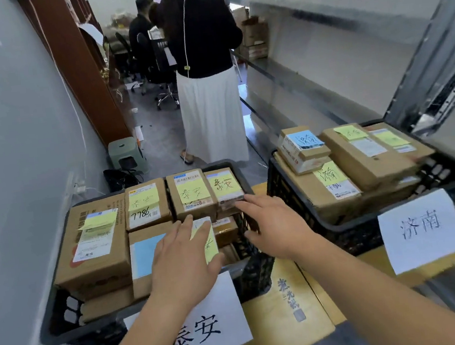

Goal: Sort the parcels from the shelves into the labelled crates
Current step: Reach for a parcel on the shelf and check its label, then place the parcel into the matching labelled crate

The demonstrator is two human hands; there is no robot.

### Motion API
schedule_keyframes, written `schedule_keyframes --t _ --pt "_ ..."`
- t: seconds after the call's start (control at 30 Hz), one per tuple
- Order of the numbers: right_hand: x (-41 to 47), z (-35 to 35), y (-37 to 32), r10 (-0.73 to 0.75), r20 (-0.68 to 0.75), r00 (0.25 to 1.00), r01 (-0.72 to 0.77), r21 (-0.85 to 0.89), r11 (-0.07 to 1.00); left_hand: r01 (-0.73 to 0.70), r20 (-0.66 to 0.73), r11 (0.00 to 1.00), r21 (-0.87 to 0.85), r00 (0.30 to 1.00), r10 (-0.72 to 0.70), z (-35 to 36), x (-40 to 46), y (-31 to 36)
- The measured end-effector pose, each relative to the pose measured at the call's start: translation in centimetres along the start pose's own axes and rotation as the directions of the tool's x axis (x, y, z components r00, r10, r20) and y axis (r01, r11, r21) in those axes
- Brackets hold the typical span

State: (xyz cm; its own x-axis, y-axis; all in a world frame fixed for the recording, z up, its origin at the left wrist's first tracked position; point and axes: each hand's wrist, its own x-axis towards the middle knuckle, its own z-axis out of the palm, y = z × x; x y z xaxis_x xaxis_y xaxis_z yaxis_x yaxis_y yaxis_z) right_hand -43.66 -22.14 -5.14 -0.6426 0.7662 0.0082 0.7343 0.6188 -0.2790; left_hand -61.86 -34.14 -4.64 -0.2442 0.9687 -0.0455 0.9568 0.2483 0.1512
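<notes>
Two black plastic lattice crates sit side by side on yellow-brown cardboard cartons. The left black crate (249, 272) carries a white paper sign (209, 324) handwritten 泰安 on its front, and it is packed with brown cardboard parcels, most topped with yellow sticky notes. The right black crate (349, 232) bears a white paper sign (422, 229) reading 济南 and holds more brown parcels, one small box with a blue note (302, 146) lying on top of the pile. In the aisle behind, a person in a black top and long white skirt (208, 89) stands facing away. The left hand (182, 259) lies flat, fingers straight and spread, on a small parcel with a yellow note (209, 245) in the left crate. The right hand (274, 223) hovers wide open just over that crate's right rim, fingertips near the rear parcel with a yellow note (226, 186), holding nothing.
</notes>
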Motion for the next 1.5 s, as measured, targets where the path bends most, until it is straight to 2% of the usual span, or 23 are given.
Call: schedule_keyframes --t 0.17,0.43,0.63,0.8,1.03,1.33,1.5 --pt "-5.8 -0.8 2.0 0.081 0.003 0.997 -0.081 0.011 0.997 -0.081 -0.048 0.996 -0.019 0.996 0.080 -1.0 -1.4 4.1" --pt "-15.5 -4.0 6.2 0.155 -0.085 0.984 -0.157 -0.013 0.988 -0.211 -0.053 0.977 0.016 0.976 0.211 -0.5 -5.5 13.1" --pt "-26.8 -6.7 11.1 0.277 -0.102 0.956 -0.278 0.004 0.961 -0.325 -0.028 0.946 0.010 0.945 0.325 1.3 -10.5 23.5" --pt "-37.7 -7.7 17.0 0.399 -0.134 0.907 -0.399 0.026 0.917 -0.474 0.025 0.880 -0.039 0.880 0.475 3.6 -14.2 33.9" --pt "-51.4 -9.2 24.7 0.639 -0.191 0.745 -0.637 0.083 0.767 -0.716 0.054 0.696 -0.048 0.694 0.718 6.4 -18.3 48.3" --pt "-63.4 -10.5 33.0 0.839 -0.224 0.496 -0.837 0.134 0.530 -0.895 0.111 0.439 -0.083 0.429 0.896 10.3 -20.6 64.7" --pt "-69.4 -11.3 36.2 0.926 -0.225 0.302 -0.915 0.204 0.348 -0.954 0.154 0.261 -0.151 0.238 0.959 12.4 -22.2 73.9"
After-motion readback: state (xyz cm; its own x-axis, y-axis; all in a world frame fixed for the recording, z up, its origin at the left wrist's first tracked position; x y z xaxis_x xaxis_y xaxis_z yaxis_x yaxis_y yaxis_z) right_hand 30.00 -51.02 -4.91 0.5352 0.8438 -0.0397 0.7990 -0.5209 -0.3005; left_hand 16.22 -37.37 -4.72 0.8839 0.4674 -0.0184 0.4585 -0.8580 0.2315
